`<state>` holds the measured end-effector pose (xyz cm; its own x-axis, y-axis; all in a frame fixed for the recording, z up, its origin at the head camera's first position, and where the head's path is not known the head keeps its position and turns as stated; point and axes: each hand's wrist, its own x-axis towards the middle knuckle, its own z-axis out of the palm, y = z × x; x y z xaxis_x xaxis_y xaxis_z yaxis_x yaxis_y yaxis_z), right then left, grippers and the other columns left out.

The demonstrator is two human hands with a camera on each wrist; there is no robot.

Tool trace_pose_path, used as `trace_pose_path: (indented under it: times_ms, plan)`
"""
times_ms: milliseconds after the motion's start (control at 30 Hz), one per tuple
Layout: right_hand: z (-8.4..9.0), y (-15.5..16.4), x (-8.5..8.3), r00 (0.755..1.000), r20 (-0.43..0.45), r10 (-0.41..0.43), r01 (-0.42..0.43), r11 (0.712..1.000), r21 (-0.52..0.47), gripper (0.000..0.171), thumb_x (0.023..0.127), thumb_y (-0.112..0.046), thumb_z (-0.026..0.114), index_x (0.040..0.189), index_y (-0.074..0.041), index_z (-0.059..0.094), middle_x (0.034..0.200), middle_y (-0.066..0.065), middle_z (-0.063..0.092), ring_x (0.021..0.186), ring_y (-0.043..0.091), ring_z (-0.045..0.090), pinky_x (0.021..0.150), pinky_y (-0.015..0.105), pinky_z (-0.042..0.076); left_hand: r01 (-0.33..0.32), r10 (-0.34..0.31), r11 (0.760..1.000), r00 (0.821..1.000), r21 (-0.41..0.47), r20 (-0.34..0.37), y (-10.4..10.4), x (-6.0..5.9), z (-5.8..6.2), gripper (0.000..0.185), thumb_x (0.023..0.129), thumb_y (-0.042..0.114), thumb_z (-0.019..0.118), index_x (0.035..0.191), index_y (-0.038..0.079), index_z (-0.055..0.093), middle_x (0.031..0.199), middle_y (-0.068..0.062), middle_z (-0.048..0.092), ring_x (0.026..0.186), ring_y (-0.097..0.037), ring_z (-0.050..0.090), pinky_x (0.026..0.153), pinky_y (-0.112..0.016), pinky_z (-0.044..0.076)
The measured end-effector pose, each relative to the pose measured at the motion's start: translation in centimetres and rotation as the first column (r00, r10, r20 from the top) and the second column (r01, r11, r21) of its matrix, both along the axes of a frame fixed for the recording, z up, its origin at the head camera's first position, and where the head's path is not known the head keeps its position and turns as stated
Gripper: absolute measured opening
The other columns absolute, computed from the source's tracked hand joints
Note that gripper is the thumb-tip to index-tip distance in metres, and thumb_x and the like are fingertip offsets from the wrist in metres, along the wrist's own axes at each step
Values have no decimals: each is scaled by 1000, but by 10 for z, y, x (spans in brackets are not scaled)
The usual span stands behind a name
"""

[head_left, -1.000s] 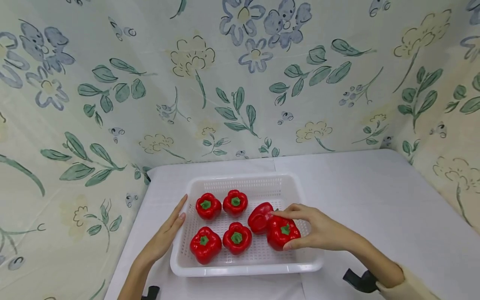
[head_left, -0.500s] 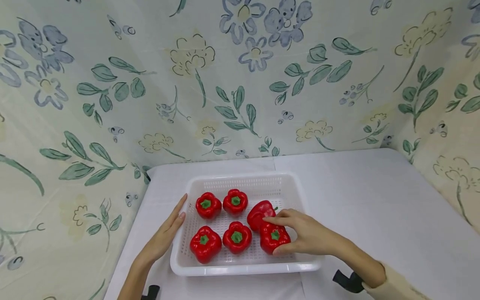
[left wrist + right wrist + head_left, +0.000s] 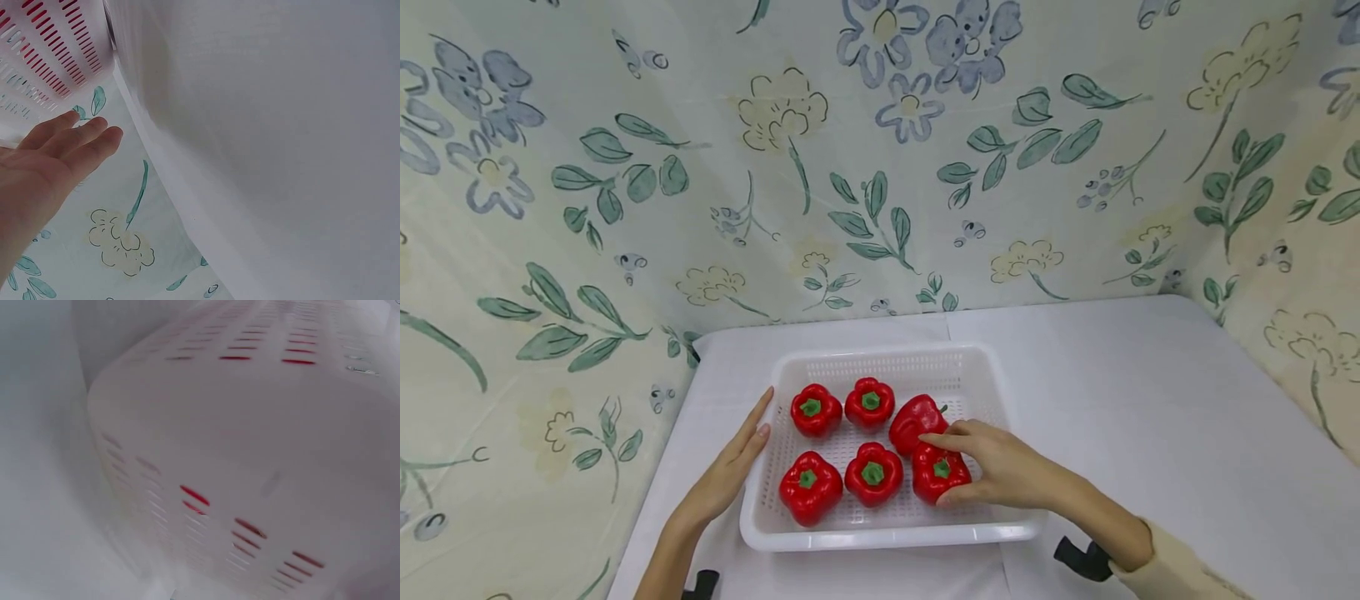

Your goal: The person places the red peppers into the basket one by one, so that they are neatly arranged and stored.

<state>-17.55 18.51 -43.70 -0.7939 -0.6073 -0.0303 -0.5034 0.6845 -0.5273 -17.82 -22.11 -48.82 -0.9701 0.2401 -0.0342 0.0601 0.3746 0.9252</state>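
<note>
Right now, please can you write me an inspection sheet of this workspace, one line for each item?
Surface: table under a plain white cloth, smooth.
Job's things: white perforated plastic basket holding six glossy red bell peppers; the near right pepper is under the right hand; the far right pepper lies tilted, the other four sit stem up.
Clutter: nothing seen.
Hands: right hand grips the near right pepper with curled fingers; left hand rests flat, fingers straight, by the basket's left wall.
Cables: nothing seen; black wrist mounts show at the bottom edge.
Surroundings: floral cloth backdrop behind and on both sides.
</note>
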Motion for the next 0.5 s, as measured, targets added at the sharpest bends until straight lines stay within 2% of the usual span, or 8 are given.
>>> trace_pose_path:
  times_ms: [167, 333, 500]
  plan:
    - [-6, -6, -1, 1000, 5, -28, 28, 1000, -8, 83, 78, -61, 83, 145, -18, 62, 134, 10, 67, 121, 26, 63, 95, 52, 61, 2, -2, 1000, 1000, 2, -4, 0, 0, 0, 59, 111, 36, 42, 164, 46, 18, 176, -6, 13, 153, -55, 27, 79, -46, 66]
    - [-6, -8, -1, 999, 16, -51, 52, 999, -17, 82, 77, -60, 84, 144, -18, 63, 139, 15, 65, 127, 34, 62, 97, 60, 59, 2, -2, 1000, 1000, 0, -7, 0, 0, 0, 59, 111, 36, 42, 164, 45, 17, 176, -7, 13, 153, -55, 27, 79, -46, 66]
    - [-7, -11, 0, 998, -3, -65, 65, 998, -4, 82, 75, -59, 86, 142, -18, 64, 140, 15, 65, 128, 35, 63, 95, 60, 60, 5, -5, 1000, 1000, 1, -4, 0, 0, 0, 60, 111, 37, 41, 165, 43, 16, 176, -7, 12, 153, -54, 27, 80, -47, 66]
